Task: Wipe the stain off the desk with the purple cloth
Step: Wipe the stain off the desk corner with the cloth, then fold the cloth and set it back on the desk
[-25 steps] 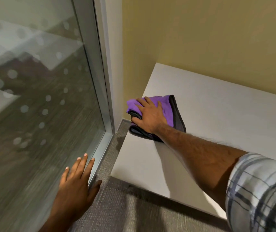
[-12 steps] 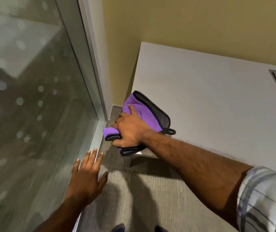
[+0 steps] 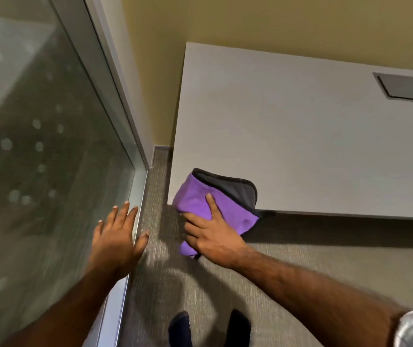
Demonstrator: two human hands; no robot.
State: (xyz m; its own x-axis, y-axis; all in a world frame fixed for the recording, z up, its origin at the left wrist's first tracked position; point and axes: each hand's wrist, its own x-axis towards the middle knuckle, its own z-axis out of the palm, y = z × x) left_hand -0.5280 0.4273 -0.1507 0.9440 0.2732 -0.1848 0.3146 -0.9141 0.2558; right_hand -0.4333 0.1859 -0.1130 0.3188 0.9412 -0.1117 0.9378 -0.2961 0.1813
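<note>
A: Cloth [image 3: 195,204] at the desk's [image 3: 300,136] near left corner, just below frame centre — half lying on the top, half hanging over the edge. How would it handle?

B: Soft, light and limp, I'd judge; folded double, purple face with a dark backing. It will crumple rather than slide unless pressed flat.

A: And the grip?

B: The right hand [image 3: 213,236] lies on it, fingers curled round the overhanging part, one finger pressing the top. The left hand [image 3: 117,236], fingers spread, holds nothing, by the glass panel [image 3: 37,146] at lower left.

A: Best hold?

B: Palm flat on the middle. No stain is visible.
</note>
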